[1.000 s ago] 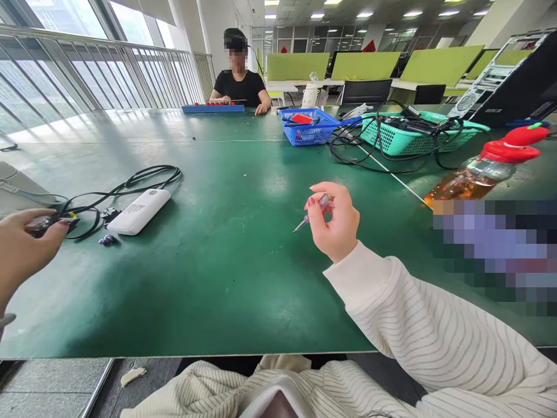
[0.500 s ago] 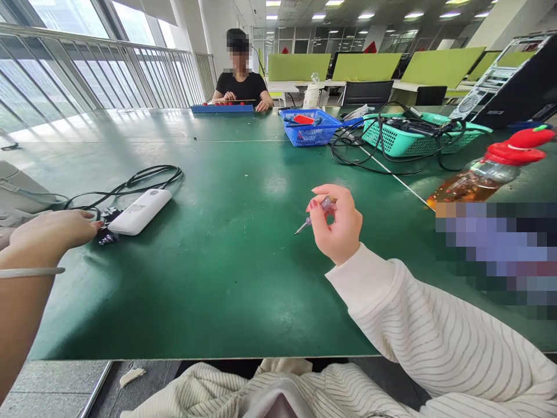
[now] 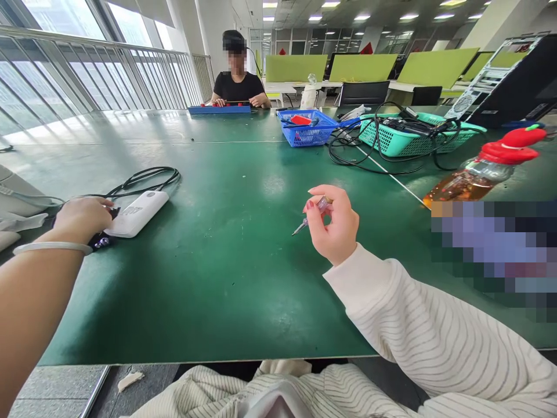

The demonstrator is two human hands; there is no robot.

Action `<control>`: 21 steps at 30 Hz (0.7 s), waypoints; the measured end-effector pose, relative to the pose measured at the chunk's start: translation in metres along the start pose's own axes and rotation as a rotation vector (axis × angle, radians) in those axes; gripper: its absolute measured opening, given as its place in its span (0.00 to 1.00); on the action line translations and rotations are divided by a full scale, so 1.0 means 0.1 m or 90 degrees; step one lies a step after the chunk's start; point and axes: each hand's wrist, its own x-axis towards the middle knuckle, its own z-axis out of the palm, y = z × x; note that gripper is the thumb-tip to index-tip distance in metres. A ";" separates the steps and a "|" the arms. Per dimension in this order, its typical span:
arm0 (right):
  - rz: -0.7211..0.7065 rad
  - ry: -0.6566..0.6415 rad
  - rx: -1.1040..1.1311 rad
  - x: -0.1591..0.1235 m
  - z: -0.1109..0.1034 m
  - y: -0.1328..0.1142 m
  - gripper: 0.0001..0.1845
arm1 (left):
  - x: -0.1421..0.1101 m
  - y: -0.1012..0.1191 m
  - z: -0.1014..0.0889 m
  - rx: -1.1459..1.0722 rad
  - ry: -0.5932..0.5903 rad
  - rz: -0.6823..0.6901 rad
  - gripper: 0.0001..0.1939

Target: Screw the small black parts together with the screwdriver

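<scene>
My right hand hovers over the middle of the green table, its fingers closed on a small clear-handled screwdriver whose tip points left and down. My left hand reaches across the table's left side and rests on small dark objects beside a white power bank. Its fingers curl downward over them, and what they grip is hidden. A black cable loops behind the power bank.
A bottle with a red cap lies at the right. Further back stand a blue basket and a teal basket full of cables. Another person sits at the far end with a blue tray.
My left hand has moved right, from the table's left edge to the dark objects beside the power bank. My right hand with the screwdriver has hardly moved.
</scene>
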 end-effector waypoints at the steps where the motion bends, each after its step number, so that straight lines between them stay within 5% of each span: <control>1: 0.001 0.002 0.000 0.00 0.00 0.00 0.06 | -0.06 0.10 -0.08 0.028 0.018 -0.054 0.34; 3: 0.006 0.003 -0.006 0.01 0.00 -0.01 0.07 | -0.21 0.40 -0.28 0.030 0.066 -0.105 0.34; 7: -0.008 0.000 -0.017 0.01 0.00 -0.01 0.08 | -0.63 1.22 -0.49 -0.058 0.088 0.026 0.28; 14: 0.001 0.003 -0.006 0.02 -0.01 -0.01 0.09 | -1.38 2.62 -0.14 -0.217 -0.054 0.381 0.21; 18: 0.038 -0.001 0.003 0.00 -0.01 0.01 0.07 | -1.44 3.09 -0.17 -0.244 -0.123 0.391 0.17; 21: 0.115 0.022 0.038 -0.01 0.01 0.06 0.10 | -1.30 3.18 -0.24 -0.277 -0.187 0.320 0.23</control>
